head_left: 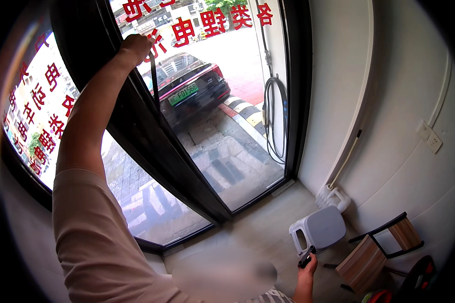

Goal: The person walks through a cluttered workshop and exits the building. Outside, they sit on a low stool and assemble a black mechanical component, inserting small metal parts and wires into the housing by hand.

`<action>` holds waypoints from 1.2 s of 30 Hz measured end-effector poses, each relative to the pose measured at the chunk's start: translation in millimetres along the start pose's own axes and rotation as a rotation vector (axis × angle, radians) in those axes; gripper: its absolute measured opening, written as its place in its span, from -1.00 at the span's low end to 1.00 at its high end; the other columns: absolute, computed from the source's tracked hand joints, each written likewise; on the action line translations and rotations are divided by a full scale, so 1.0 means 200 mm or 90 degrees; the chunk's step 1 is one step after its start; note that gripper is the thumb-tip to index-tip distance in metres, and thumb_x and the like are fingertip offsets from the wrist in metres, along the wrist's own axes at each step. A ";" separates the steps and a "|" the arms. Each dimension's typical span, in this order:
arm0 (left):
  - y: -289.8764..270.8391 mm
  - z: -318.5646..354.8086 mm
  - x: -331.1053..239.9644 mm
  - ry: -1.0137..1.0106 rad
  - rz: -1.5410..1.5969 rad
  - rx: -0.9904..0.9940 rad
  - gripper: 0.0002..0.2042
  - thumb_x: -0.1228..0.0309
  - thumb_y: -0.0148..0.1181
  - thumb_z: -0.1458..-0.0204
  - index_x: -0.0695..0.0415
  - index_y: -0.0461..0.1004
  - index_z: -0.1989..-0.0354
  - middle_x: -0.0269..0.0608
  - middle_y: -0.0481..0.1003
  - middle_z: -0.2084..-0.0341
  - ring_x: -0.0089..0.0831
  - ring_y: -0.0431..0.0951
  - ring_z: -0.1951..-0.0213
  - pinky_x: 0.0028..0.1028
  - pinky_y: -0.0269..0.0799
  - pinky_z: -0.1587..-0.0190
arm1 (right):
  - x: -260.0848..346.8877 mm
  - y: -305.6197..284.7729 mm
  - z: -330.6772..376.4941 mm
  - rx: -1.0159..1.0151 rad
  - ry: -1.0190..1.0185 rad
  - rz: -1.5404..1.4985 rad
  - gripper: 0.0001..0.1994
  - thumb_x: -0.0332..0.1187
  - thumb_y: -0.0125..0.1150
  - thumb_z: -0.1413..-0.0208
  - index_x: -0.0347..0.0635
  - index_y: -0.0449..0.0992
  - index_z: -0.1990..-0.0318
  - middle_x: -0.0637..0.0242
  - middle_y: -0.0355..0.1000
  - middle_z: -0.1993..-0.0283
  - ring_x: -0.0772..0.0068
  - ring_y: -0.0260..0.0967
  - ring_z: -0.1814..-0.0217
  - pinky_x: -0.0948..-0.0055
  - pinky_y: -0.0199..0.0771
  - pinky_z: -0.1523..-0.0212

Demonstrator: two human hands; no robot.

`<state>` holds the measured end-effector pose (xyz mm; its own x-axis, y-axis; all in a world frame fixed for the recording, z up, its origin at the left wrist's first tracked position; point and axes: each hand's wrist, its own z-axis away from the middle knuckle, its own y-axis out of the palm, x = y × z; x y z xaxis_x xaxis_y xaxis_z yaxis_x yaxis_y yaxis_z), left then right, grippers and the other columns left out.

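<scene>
My left arm reaches up to the glass door, and my left hand (138, 48) is closed around the top of its slim black pull handle (154, 83). The door has a black frame (187, 169) and a large glass pane with red lettering. Low at the right, my right hand (309, 268) is closed on a small black object (306, 257) whose kind I cannot make out. That hand is in front of a grey-white plastic stool (320, 227).
A folding chair with wooden slats (361, 262) stands at the lower right by the white wall. A white jug (337, 198) is behind the stool. Wall sockets (429, 137) are at the right. Through the glass show a dark car (194, 91) and a coiled black cable (275, 118).
</scene>
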<state>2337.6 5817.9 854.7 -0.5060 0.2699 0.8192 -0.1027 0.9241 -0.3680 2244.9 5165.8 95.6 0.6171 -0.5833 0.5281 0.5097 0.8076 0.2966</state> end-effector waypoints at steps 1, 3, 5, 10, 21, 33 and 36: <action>0.00 0.03 -0.02 0.008 -0.009 0.051 -0.82 0.42 0.29 -0.14 0.07 0.64 0.09 -0.20 0.65 0.14 -0.27 0.69 0.07 -0.29 0.66 0.07 | 0.01 0.01 -0.01 0.011 -0.002 0.006 -0.81 -0.10 0.23 -0.04 0.12 0.41 0.31 0.51 0.35 0.45 0.45 0.29 0.53 0.39 0.18 0.57; -0.01 0.07 -0.06 0.006 -0.048 0.157 -0.82 0.44 0.23 -0.15 0.07 0.65 0.09 -0.22 0.66 0.10 -0.27 0.69 0.06 -0.29 0.66 0.10 | -0.01 0.00 -0.06 0.033 -0.002 0.019 -0.82 -0.10 0.23 -0.05 0.13 0.41 0.30 0.52 0.38 0.43 0.45 0.32 0.50 0.40 0.19 0.56; -0.01 0.12 -0.13 0.004 -0.056 0.199 -0.79 0.43 0.20 -0.16 0.00 0.66 0.06 -0.28 0.66 0.08 -0.31 0.68 0.04 -0.28 0.65 0.12 | -0.03 -0.01 -0.13 0.057 -0.002 0.033 -0.83 -0.10 0.22 -0.06 0.15 0.42 0.30 0.52 0.40 0.41 0.44 0.34 0.49 0.40 0.20 0.56; -0.08 0.26 -0.33 0.038 -0.054 0.311 -0.67 0.35 0.37 0.00 0.05 0.63 0.01 -0.30 0.65 0.07 -0.34 0.68 0.04 -0.29 0.60 0.11 | -0.04 0.04 -0.12 0.040 0.001 0.049 -0.84 -0.09 0.22 -0.06 0.15 0.42 0.33 0.49 0.41 0.46 0.41 0.36 0.52 0.39 0.25 0.56; -0.13 0.61 -0.30 -0.100 0.412 -0.096 -0.79 0.28 0.13 -0.17 0.11 0.60 0.19 -0.08 0.64 0.24 -0.14 0.66 0.14 -0.23 0.54 0.06 | -0.10 -0.01 -0.10 0.074 -0.002 0.043 -0.83 -0.09 0.18 -0.08 0.14 0.41 0.40 0.48 0.36 0.59 0.39 0.32 0.64 0.33 0.20 0.65; 0.49 1.04 -0.43 -0.477 0.612 0.060 -0.61 0.20 0.21 -0.01 0.27 0.58 0.13 0.32 0.58 0.14 0.21 0.58 0.01 0.00 0.52 -0.05 | 0.01 0.05 0.01 0.048 -0.004 0.084 -0.79 -0.09 0.21 -0.03 0.11 0.42 0.26 0.44 0.37 0.47 0.35 0.34 0.53 0.34 0.25 0.57; 0.60 1.02 -0.45 -0.507 0.620 0.111 -0.62 0.18 0.18 -0.05 0.25 0.60 0.11 0.31 0.57 0.12 0.19 0.58 -0.01 0.01 0.52 -0.06 | 0.04 0.14 0.08 0.058 -0.005 0.073 -0.77 -0.15 0.24 -0.04 0.06 0.44 0.20 0.40 0.40 0.37 0.35 0.38 0.45 0.33 0.32 0.51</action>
<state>2195.4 5848.9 647.4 -0.8017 0.5228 -0.2896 0.5202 0.3718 -0.7689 2254.5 5184.2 121.5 0.6634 -0.4871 0.5681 0.3803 0.8733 0.3046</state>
